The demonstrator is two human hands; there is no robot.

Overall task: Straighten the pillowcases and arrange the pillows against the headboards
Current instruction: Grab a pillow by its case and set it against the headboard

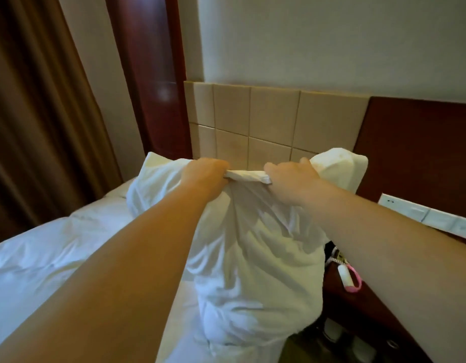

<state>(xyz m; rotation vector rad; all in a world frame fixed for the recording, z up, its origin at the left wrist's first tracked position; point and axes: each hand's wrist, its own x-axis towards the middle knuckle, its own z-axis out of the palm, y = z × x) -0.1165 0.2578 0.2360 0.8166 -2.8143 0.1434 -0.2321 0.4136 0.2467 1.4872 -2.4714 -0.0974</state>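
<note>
A white pillow in a loose pillowcase point(252, 271) hangs upright in front of me, its lower end bulging near the bed's edge. My left hand point(204, 174) and my right hand point(292, 179) both grip the case's open top hem, which is stretched taut between them. Behind my hands, a second white pillow point(339, 169) leans on the beige padded headboard point(273, 119); its left corner point(158, 166) shows beside my left wrist.
A white rumpled duvet point(56, 250) covers the bed at left. A dark wooden nightstand point(363, 310) at right carries a pink-and-white object point(351, 280). A white switch panel point(431, 216) sits on the dark wood wall panel. Brown curtains point(35, 113) hang at far left.
</note>
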